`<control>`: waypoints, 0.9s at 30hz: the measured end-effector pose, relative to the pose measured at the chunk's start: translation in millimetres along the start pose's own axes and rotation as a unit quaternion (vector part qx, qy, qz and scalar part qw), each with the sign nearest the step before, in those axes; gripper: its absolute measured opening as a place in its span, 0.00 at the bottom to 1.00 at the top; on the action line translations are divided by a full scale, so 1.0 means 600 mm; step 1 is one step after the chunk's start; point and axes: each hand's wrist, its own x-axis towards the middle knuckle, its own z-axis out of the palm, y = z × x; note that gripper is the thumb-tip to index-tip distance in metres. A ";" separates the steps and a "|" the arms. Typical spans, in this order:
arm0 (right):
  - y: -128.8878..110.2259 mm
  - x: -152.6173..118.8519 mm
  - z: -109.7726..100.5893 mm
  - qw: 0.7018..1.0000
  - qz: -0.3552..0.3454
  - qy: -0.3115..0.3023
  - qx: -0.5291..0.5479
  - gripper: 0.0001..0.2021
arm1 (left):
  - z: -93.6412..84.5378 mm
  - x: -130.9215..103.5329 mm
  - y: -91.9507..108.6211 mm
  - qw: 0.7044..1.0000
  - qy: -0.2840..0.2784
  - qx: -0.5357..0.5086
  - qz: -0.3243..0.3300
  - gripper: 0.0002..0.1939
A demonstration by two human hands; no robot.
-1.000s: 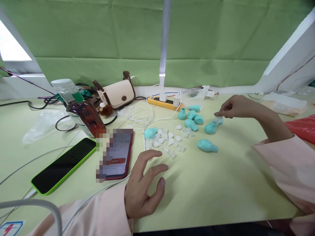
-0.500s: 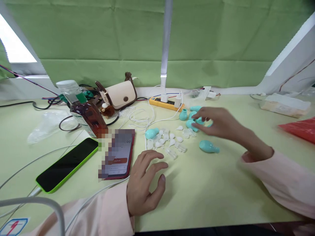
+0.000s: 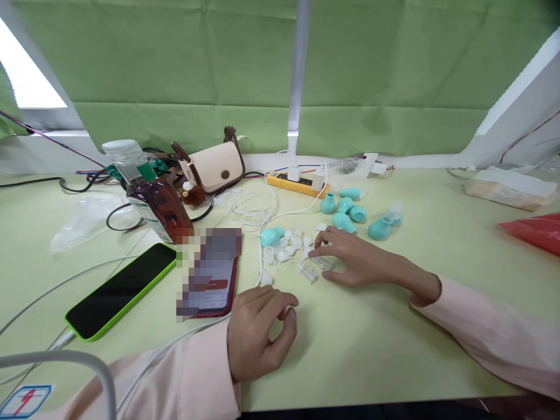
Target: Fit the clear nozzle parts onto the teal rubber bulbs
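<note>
My right hand reaches over the small parts, thumb and fingers apart around a clear plastic tube. A second clear tube lies just left of its fingertips. My left hand rests near the table's front, fingers curled and thumb close to the index finger, with nothing visible between them. Beyond it lies a small white piece. Several white rounded pieces lie clustered beside a teal bulb. More teal bulbs are grouped farther back, and one teal bulb has a clear part against it.
To the left are a red-cased phone, a green-cased phone, and a bottle of dark liquid. A handbag, a yellow power strip and white cables lie behind. Red plastic is at the right.
My right hand has moved from the teal bulbs left and nearer, onto the clear tubes. My left fingers have curled in. The nearest teal bulb has left its spot; one with a clear part shows farther back.
</note>
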 end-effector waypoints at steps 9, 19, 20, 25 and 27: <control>-0.002 0.001 -0.002 0.996 0.005 0.040 0.074 0.10 | 0.001 -0.001 0.006 0.994 -0.062 0.001 -0.090 0.06; -0.091 0.003 0.010 0.849 0.146 0.098 0.498 0.13 | 0.006 0.025 0.001 0.816 -0.069 -0.439 -0.371 0.17; -0.094 0.004 0.013 0.846 0.154 0.107 0.499 0.13 | 0.007 0.026 -0.001 0.801 -0.065 -0.457 -0.381 0.16; -0.080 0.022 0.015 0.870 0.154 0.134 0.449 0.13 | 0.008 0.022 -0.005 0.737 -0.074 -0.518 -0.427 0.14; -0.069 0.032 0.020 0.908 0.150 0.148 0.362 0.10 | 0.008 0.020 -0.001 0.722 -0.071 -0.529 -0.441 0.13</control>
